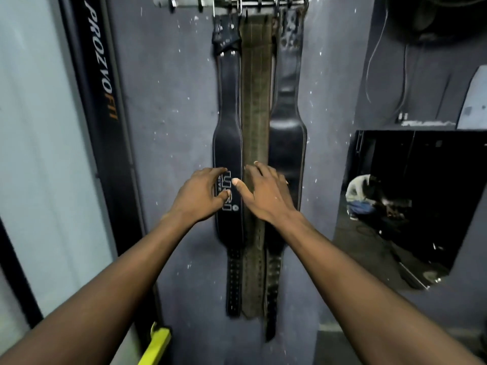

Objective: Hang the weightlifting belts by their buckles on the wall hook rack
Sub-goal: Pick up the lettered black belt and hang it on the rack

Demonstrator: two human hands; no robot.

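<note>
Three weightlifting belts hang side by side from the wall hook rack (232,2) at the top of the grey wall. On the left is a black belt with white lettering (228,143), in the middle a worn olive-brown belt (255,106), on the right a plain black belt (288,138). Their buckles sit on the hooks. My left hand (199,194) is at the lettered belt's left edge, fingers loosely curled in front of it. My right hand (266,192) lies with spread fingers over the brown belt and the right black belt. Neither hand grips anything.
A black upright post marked PROZVOFIT (101,75) stands left of the belts, with a yellow part (156,343) near its base. A dark mirror (416,196) hangs on the wall at the right. Free hooks (172,3) show left of the belts.
</note>
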